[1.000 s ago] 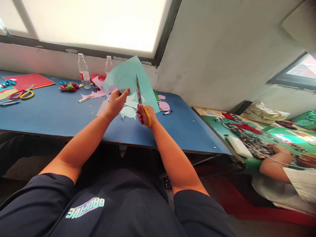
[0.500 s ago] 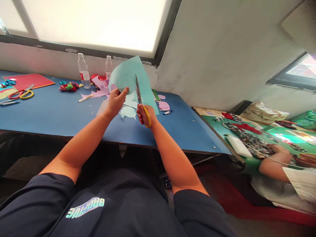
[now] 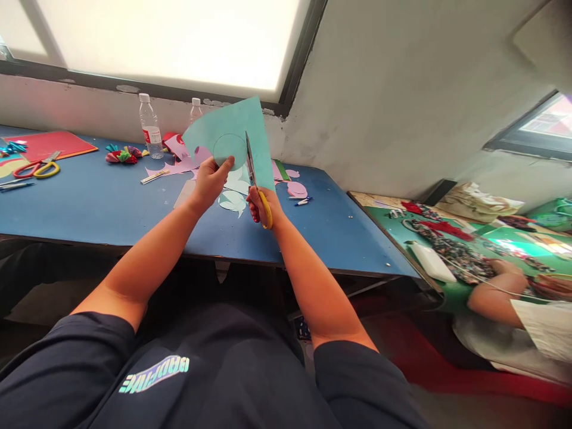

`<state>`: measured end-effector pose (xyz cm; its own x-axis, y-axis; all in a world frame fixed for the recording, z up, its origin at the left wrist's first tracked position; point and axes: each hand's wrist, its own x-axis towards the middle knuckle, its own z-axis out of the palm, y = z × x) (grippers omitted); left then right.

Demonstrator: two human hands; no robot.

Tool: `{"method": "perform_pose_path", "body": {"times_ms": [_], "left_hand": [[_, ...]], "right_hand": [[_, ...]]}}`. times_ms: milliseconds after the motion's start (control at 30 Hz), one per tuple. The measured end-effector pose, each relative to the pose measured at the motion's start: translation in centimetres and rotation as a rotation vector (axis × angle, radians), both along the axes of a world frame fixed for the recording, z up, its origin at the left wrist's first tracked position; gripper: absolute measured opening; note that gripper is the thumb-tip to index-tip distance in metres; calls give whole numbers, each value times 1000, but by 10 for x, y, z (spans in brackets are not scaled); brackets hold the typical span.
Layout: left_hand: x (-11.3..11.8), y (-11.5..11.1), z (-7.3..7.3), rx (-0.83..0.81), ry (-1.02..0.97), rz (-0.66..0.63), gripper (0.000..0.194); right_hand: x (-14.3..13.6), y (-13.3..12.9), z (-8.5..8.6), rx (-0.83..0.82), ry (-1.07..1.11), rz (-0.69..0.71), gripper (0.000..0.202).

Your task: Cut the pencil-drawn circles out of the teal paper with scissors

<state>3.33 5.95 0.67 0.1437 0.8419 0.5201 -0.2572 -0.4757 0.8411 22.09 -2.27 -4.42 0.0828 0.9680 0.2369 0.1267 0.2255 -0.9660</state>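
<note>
A light teal paper sheet [image 3: 236, 122] with a circle drawn on it is held up over the blue table [image 3: 102, 208]. My left hand [image 3: 212, 182] pinches the sheet at the lower part of the circle, thumb in front. Yellow-handled scissors [image 3: 251, 161] are in my right hand [image 3: 263, 208], fingers wrapped round the handles. Their blades point up, narrowly apart or closed, at the circle's right edge. Below the sheet lie pale teal cut pieces [image 3: 232, 199].
Bottles [image 3: 152, 134], pink paper scraps [image 3: 179, 164], fabric bows [image 3: 123, 156], red paper [image 3: 62, 143] and a second pair of scissors [image 3: 47, 170] lie left. Pens [image 3: 304, 201] lie right. Another person's arm [image 3: 498, 298] rests at a green table [image 3: 460, 292].
The teal sheet has turned, its top corner shifting right and its left edge spreading further left. Both hands stay nearly in place.
</note>
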Motion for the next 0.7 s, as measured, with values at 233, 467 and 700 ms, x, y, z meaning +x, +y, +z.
{"method": "perform_pose_path", "body": {"times_ms": [233, 467, 700], "left_hand": [[-1, -1, 0, 13, 20, -22, 58], [-1, 2, -2, 36, 26, -24, 58], [-1, 9, -6, 50, 33, -24, 59]], "right_hand": [[0, 0, 1, 12, 12, 9, 90], [0, -1, 0, 22, 10, 21, 96], [1, -1, -1, 17, -2, 6, 94]]}}
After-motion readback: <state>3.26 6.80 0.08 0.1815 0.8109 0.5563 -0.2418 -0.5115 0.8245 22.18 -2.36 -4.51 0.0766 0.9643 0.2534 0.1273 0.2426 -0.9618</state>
